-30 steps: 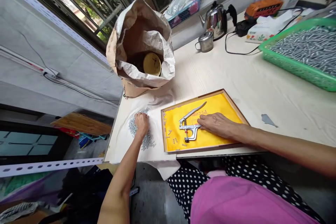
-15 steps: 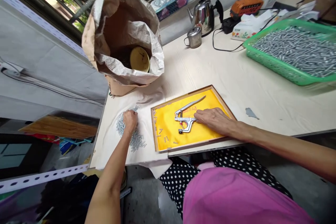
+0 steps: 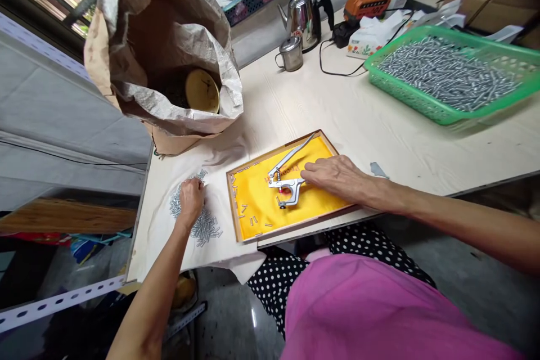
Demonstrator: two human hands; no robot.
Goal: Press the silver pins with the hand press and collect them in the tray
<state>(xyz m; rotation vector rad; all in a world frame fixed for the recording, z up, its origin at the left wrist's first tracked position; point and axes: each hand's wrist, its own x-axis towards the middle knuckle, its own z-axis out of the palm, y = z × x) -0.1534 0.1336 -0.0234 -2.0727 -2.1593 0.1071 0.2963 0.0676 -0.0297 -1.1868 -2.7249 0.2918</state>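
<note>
My right hand [image 3: 333,177] is closed round the grip of silver hand pliers [image 3: 289,185], which have a long lever and a spring. The pliers are over a shallow tray [image 3: 291,232] lined with yellow cloth [image 3: 270,202], and the lever casts a shadow there. Several small metal pins [image 3: 253,219] lie on the cloth, mostly along its left side. Left of the tray, my left hand [image 3: 192,199] rests with curled fingers on a pile of similar metal pins [image 3: 205,228]. Its fingertips are hidden, so what they pinch cannot be made out.
A large paper sack [image 3: 185,124] with a yellow container [image 3: 202,91] inside stands behind the pile. At the back are a steel kettle [image 3: 304,17], a lidded metal cup [image 3: 291,55] and an orange battery [image 3: 367,3]. A green basket [image 3: 422,107] of metal pins stands at right.
The view has shifted, so everything sits further left in the picture. The pliers now look slightly raised and tilted in my right hand. My left hand stays at the pile.
</note>
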